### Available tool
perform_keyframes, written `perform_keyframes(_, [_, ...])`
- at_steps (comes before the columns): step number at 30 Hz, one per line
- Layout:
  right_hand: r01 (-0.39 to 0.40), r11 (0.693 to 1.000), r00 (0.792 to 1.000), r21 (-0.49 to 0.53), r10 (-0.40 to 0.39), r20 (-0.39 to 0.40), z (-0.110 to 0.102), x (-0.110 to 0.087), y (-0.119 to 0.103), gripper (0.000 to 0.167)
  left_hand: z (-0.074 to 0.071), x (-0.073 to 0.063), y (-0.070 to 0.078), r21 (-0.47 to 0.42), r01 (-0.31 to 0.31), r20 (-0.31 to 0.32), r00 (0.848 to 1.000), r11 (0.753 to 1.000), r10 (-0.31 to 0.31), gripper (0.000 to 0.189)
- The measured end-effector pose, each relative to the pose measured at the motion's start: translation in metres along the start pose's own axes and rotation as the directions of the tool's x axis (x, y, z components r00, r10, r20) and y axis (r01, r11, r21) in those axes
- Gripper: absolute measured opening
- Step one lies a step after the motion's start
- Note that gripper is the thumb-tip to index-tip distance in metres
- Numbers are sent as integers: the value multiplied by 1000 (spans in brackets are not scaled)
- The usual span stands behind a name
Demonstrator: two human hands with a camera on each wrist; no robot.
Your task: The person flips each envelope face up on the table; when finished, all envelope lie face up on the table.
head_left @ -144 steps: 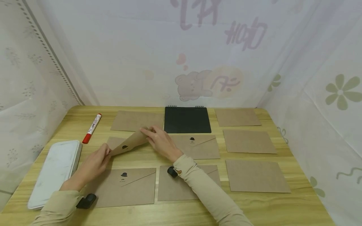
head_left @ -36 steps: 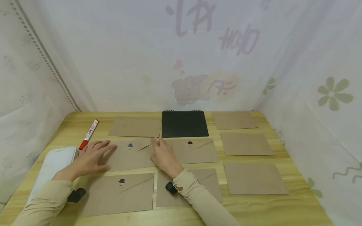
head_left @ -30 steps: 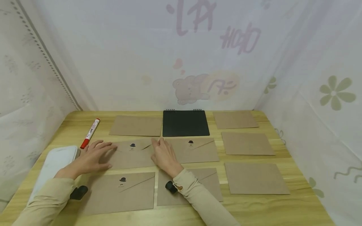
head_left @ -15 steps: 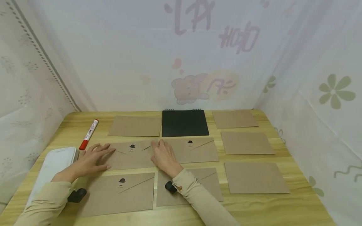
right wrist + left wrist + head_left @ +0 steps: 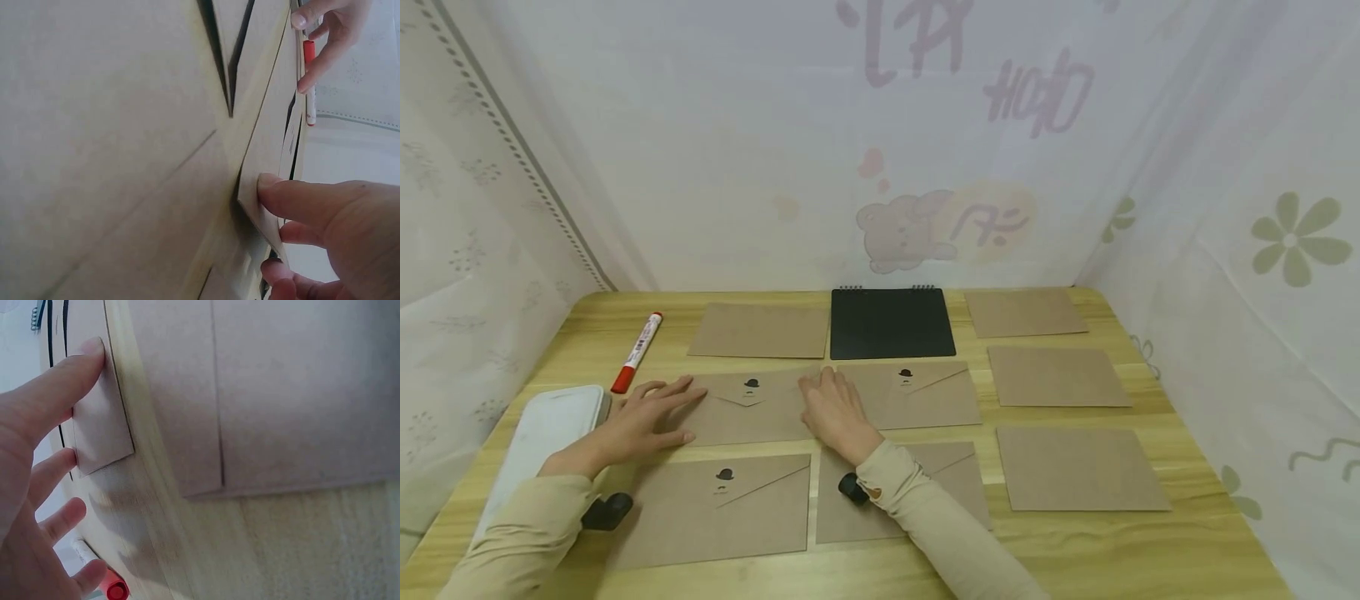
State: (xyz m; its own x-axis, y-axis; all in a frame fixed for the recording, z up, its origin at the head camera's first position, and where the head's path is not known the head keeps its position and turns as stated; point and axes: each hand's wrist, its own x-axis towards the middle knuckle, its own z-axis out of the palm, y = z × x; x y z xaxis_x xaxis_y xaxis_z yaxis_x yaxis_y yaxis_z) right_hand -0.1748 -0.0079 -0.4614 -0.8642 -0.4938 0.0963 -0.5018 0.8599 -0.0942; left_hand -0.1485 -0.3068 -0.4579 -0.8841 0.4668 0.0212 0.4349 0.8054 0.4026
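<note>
Left hand (image 5: pixel 638 423) spreads its fingers at an envelope (image 5: pixel 741 425), left of centre frame, right hand (image 5: pixel 837 414) pinches the far-side end.

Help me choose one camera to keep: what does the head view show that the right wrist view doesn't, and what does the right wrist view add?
Only the head view: the printed bear on the back curtain, and the column of three plain envelopes at the right.

Only the right wrist view: dark shadow beneath the slightly raised end of the pinched envelope, with the right thumb on top.

Both: the left hand, the right hand, the red-capped marker and that same envelope.
</note>
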Motion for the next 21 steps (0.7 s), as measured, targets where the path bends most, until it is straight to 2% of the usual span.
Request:
perform_keyframes(10, [-81,996,996,-24,82,34,-1,3,-5,40,-5,0,5,46,27,20,999,999,-28,63])
perform_keyframes(18, [-86,996,996,-16,87,31,-4,4,-4,28,-5,0,5,35,26,16,1000,999,-27,63])
perform_keyframes(21, [-92,996,995,-4,93,36,-3,4,-3,29,-5,1,5,36,29,20,999,999,-30,63])
